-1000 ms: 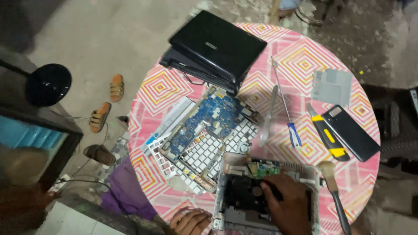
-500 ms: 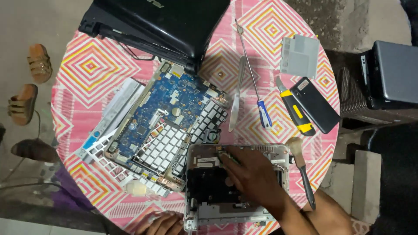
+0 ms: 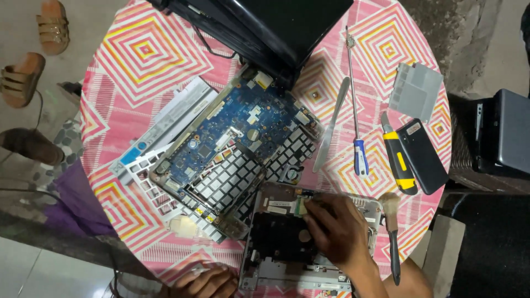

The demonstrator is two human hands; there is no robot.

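Observation:
An opened laptop base [image 3: 276, 248] lies at the near edge of a round table with a pink patterned cloth [image 3: 143, 60]. My right hand [image 3: 334, 229] rests inside the base, fingertips pinched at a small green part near its top edge. My left hand [image 3: 207, 282] sits at the table's near edge beside the base's lower left corner, fingers curled; what it holds is hidden. A blue circuit board [image 3: 234, 135] lies on a white keyboard frame [image 3: 221, 182] just left of the base.
A black laptop [image 3: 270, 27] sits at the far side. To the right lie a long screwdriver [image 3: 356, 105], a metal spatula [image 3: 330, 127], a yellow-black knife [image 3: 398, 160], a black phone [image 3: 422, 154], a grey plate [image 3: 415, 91] and a brush [image 3: 392, 232]. Sandals [image 3: 33, 55] lie on the floor.
The view has swung left and closer over the table. My right hand has stayed in the laptop base, shifting slightly toward its top edge. My left hand remains at the near edge.

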